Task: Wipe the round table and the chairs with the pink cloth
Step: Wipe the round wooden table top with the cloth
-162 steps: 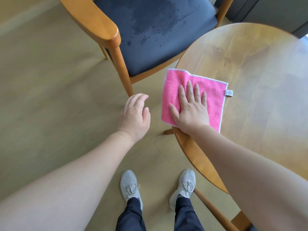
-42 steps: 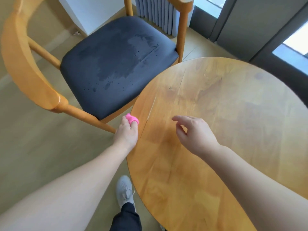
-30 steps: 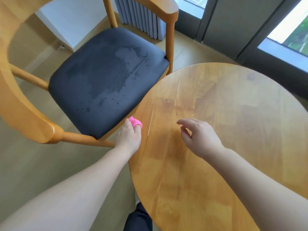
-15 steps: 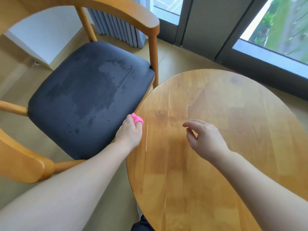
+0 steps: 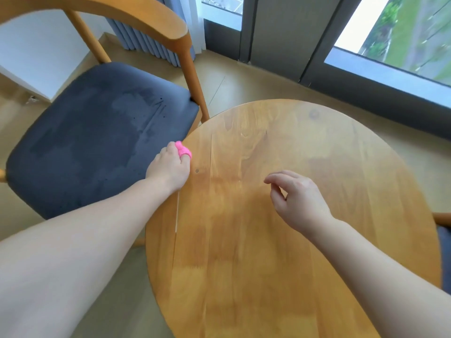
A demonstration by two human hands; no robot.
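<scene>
- Round table (image 5: 280,240): varnished wood with a soft sheen, visible grain.
- Chair (image 5: 151,25): smooth wooden frame; matt dark fabric seat, patchy.
- Pink cloth (image 5: 183,149): fuzzy fabric.

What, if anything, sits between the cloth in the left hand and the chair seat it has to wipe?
Nothing visible. The left hand grips the bunched pink cloth at the round table rim, right beside the chair seat. The seat surface shows only darker patches, no objects. The right hand hovers over the tabletop, clear of that path.
</scene>
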